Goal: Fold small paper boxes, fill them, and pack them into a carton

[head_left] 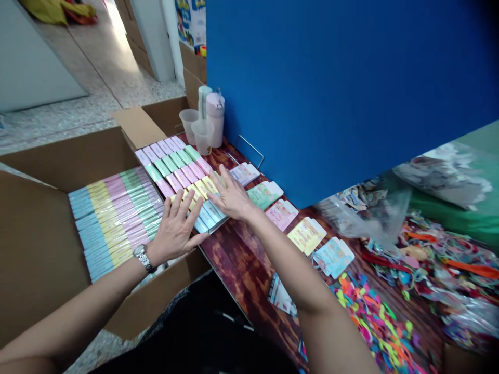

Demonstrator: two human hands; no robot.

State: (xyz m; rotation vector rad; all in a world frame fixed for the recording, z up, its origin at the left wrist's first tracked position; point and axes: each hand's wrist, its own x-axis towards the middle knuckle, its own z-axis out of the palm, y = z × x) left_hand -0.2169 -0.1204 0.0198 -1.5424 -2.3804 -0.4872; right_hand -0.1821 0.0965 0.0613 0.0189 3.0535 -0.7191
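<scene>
Left hand (175,228) and right hand (231,193) both open wide, fingers spread, palms down on a row of pastel card packets (206,215) at the edge of a cardboard carton (39,249). Just beside them, on the dark wood tabletop (249,259), loose pastel cards (265,195) in a spaced line.

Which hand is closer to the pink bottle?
The right hand is nearer, on the rows of cards below the pink bottle; the left hand is farther, lower down those cards.
</scene>
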